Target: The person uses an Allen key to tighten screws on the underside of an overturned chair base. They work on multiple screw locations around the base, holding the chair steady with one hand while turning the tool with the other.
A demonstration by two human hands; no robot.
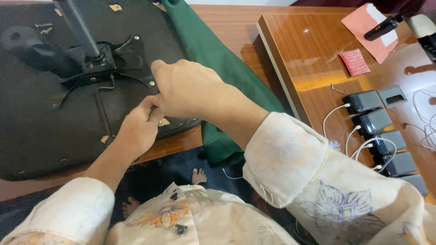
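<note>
An upturned black chair seat (41,122) lies on a wooden surface, its metal mounting plate (113,59) and gas-lift column (79,27) facing up. My left hand (138,127) rests on the seat's near edge with its fingers curled. My right hand (186,88) lies over it, fingers pinched together with the left's at the plate's right side. What they pinch is hidden between the fingers. Two loose screws (44,28) lie on the seat's far left part.
A green cloth (218,68) hangs beside the seat. To the right stands a glossy wooden table (295,50) with several grey charging boxes (377,131) on white cables, a red packet (355,62), a pink envelope (370,27). My bare feet (197,176) show below.
</note>
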